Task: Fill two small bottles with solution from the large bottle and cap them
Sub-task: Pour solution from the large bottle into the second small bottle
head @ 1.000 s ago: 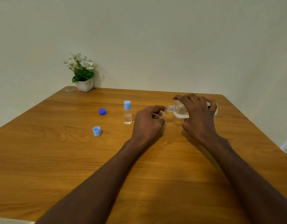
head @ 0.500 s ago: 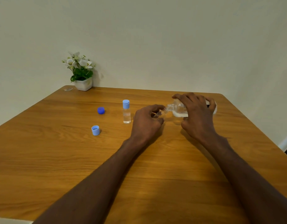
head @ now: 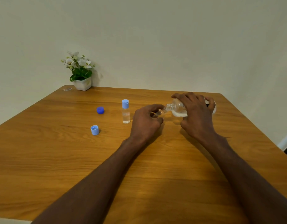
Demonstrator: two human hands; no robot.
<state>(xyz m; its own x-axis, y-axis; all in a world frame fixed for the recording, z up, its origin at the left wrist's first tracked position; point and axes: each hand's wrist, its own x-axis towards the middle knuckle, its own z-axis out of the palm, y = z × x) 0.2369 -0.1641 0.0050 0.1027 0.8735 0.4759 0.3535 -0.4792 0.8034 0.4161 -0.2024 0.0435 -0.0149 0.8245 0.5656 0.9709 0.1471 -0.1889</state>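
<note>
Your right hand is wrapped over the large clear bottle, tipped almost flat with its open neck pointing left. Your left hand curls its fingers around the second small bottle, mouth just at the big bottle's neck. Most of that small bottle is hidden behind your fingers, so its fill level cannot be read.

The likeliest slip is a miss at the mouths. The large neck looks wider than the small opening, so a steeper tilt would probably send solution over the rim, onto your fingers and the wooden tabletop. Because the level is covered, overfilling is the other danger; ease off early. Wet fingers could also let the small bottle twist in your grip.

The first small bottle stands capped and filled just left of your left hand, upright and narrow; a sweep of the wrist toward the caps could topple it. The light blue cap lies open side up nearer you on the left, the dark blue cap behind it, both well apart from your hands.

The tabletop's far edge runs close behind the large bottle, and the right corner is near, so set it down toward you. Broad bare wood lies in front. The potted flowers sit at the far left corner, out of the way.
</note>
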